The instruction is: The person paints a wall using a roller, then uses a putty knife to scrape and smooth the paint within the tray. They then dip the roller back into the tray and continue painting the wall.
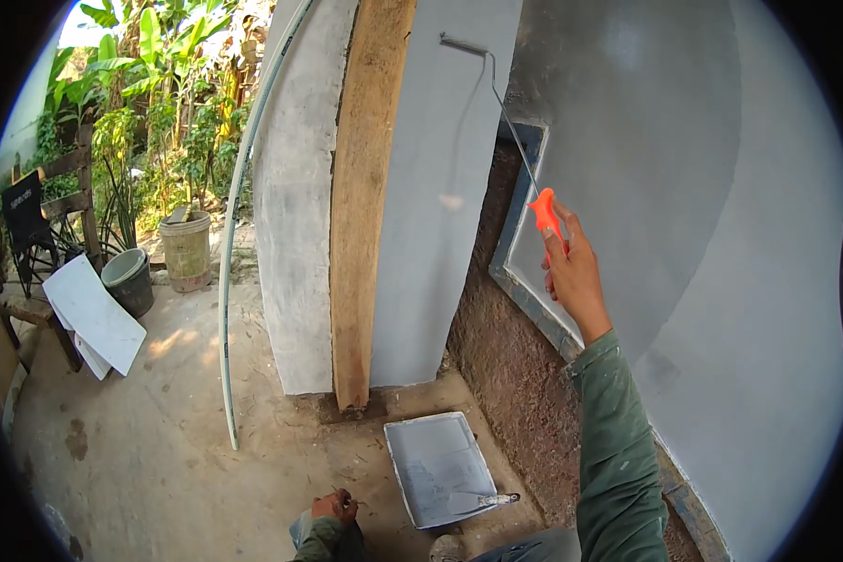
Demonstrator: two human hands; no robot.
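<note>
My right hand grips the orange handle of a paint roller, its thin metal frame reaching up and left. The small roller head lies against the upper part of the grey-painted column face. Low in the view, my left hand rests by my knee with curled fingers; what they hold, if anything, is too small to make out. To its right on the floor is a paint tray coated with grey paint. A putty knife lies across the tray's near right corner.
A wooden plank stands along the column, and a pale hose curves down beside it. Right of the column is a grey wall above a rough brown base. Two buckets, white sheets and a chair stand at left.
</note>
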